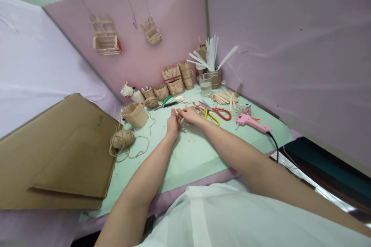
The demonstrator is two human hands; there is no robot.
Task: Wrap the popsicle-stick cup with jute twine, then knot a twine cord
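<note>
My left hand [173,124] and my right hand [188,115] meet over the middle of the table, fingers pinched together. Whatever lies between the fingertips is too small and hidden to make out. Just right of my right hand lie yellow-handled pliers [213,117] and red-handled scissors [222,113]. A round holder made of craft sticks [135,115], with twine about its rim, stands to the left. In front of it rests a ball of twine [123,139], its loose strand curling over the green tabletop [188,162].
A pink glue gun [252,123] with a black cord lies at the right. Behind it are loose craft sticks [223,97] and a plastic cup of liquid [206,85]. Finished stick holders [175,85] line the back wall. Large cardboard sheets [66,154] cover the left side.
</note>
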